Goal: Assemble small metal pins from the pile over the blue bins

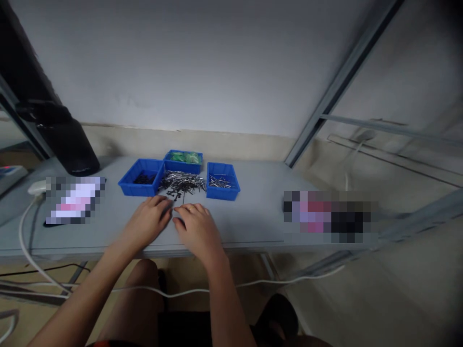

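A heap of thin silver screw-like or nail-like pieces (186,179) lies on the grey table, with small black screw-like pieces (176,193) along its near edge. My left hand (150,219) rests at the front left of the heap, fingers loosely bent. Just to its right, my right hand (198,229) lies low over the tabletop, thumb apart from the bent fingers and a ring on one. I make out nothing held in either hand; their undersides are hidden. Left of the heap, a blue bin (123,184) contains black pieces. Another blue bin (223,193) at the right holds silver ones.
Behind the heap, a blue bin (183,166) holds green plastic packets. A black bottle (74,144) stands at the back left, near a blurred-out phone-like object (75,200) and a white cable (23,231). Another blurred object (318,212) lies right. A metal post (321,118) rises behind.
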`<state>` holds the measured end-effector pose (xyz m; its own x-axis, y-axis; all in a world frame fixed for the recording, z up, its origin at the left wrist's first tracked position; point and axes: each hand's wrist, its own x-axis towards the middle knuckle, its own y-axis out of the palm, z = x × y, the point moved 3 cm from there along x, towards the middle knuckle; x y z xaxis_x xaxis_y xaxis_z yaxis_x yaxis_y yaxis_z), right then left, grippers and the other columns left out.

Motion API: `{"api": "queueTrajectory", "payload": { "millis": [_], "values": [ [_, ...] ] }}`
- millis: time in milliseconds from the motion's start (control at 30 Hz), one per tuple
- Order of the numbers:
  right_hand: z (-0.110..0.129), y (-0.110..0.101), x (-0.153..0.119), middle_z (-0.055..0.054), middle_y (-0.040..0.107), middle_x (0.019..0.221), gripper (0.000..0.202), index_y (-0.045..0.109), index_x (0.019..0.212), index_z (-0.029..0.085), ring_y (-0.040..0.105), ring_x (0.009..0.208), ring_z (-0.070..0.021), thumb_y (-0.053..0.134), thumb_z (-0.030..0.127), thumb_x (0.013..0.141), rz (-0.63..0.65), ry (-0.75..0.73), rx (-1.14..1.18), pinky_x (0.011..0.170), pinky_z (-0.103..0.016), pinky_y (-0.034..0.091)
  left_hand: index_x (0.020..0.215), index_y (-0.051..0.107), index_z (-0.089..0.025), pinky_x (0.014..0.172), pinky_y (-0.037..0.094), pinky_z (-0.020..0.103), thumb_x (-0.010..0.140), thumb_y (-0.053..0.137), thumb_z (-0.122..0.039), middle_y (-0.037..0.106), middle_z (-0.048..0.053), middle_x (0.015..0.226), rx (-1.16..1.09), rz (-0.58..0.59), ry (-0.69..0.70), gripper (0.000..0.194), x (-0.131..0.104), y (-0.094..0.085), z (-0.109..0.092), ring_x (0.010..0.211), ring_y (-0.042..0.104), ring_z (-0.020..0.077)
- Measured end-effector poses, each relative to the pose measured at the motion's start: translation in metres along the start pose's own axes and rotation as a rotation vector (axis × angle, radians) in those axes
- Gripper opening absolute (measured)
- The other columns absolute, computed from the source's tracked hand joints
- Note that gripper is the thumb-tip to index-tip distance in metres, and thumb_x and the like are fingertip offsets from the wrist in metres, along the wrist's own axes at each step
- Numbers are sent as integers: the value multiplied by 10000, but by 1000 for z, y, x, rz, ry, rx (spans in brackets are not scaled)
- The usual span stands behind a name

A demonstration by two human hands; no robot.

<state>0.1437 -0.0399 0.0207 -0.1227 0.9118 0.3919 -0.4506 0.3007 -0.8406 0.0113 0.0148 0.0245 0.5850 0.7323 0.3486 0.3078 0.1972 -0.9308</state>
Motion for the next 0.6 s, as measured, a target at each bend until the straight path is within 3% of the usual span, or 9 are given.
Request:
{"api": "queueTrajectory", "payload": {
  "millis": [167, 367, 600],
  "values": [
    [1, -1, 0, -55, 674, 1069, 242, 649, 1088, 208, 544, 1030, -233, 510, 241, 892, -2, -1, 6, 899, -369, 403, 1037, 647, -106, 896, 455, 443, 903, 383, -219, 644, 148, 1046, 23, 60, -10, 317, 2, -2, -2, 964, 575, 293],
    [0, 0, 0, -64, 676, 1059, 229, 661, 1048, 200, 548, 1033, -239, 497, 237, 893, -3, 11, 6, 913, -383, 406, 1107, 588, -109, 913, 446, 400, 871, 427, -196, 625, 140, 1026, 31, 74, -62, 299, 9, -6, -2, 996, 571, 271],
    [-2, 5, 1, -99, 588, 1287, 304, 625, 1148, 176, 473, 1230, -254, 448, 246, 912, 36, 22, -1, 1073, -469, 292, 978, 618, -106, 861, 454, 373, 881, 400, -165, 646, 139, 933, 159, 154, -17, 246, 32, -3, 0, 910, 606, 255]
  ]
}}
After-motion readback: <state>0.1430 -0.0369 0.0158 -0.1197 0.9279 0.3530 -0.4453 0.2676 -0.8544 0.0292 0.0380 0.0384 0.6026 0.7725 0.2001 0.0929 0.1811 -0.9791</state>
